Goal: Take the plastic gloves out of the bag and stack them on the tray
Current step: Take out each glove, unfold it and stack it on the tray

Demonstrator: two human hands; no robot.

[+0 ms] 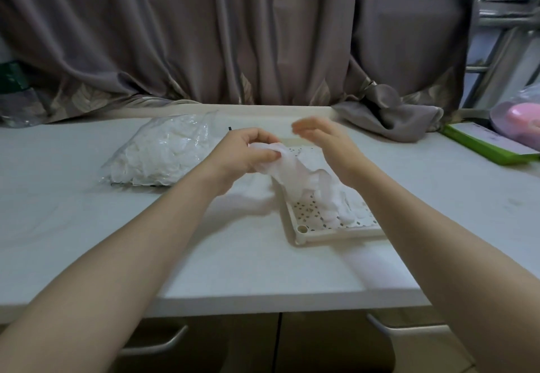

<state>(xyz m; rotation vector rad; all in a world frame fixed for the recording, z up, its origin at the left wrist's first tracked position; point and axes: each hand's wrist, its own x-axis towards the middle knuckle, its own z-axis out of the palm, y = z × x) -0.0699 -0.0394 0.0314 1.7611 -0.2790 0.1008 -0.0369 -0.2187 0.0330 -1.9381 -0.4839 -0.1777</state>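
A clear bag (pixel 163 153) stuffed with white plastic gloves lies on the counter, left of centre. My left hand (pixel 242 156) pinches a thin white glove (pixel 289 173) between thumb and fingers, above the far left part of the tray. The glove hangs down to the right onto gloves lying on the cream perforated tray (pixel 304 232). My right hand (pixel 324 138) hovers above the tray's far side, fingers relaxed and blurred, holding nothing; whether it touches the glove is unclear.
A grey curtain (pixel 263 36) hangs behind the pale counter (pixel 87 220), bunched at the right back. A green-edged board (pixel 485 144) and a pink object in a bag (pixel 517 118) sit far right. Drawer handles (pixel 157 343) show below the counter edge.
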